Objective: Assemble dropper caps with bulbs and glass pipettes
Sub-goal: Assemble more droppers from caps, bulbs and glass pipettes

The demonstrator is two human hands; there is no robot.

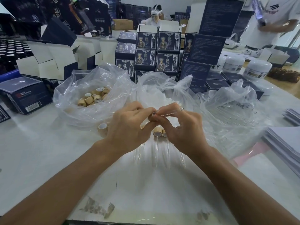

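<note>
Almost nothing is reading clearly. A barcode is showing on the dark box at the near left, its digits too small to make out. The stacked navy boxes are carrying printed characters too blurred to read.

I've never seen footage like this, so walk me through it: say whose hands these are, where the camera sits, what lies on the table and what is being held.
There is no machine here. A camera worn on a person's head looks down at their own two hands. The left hand grips a dropper cap; the right hand pinches a thin glass tube at the cap's opening. On the white table, a plastic bag holds tan caps. Finished droppers lie below the hands. Dark blue boxes are stacked behind.
</note>
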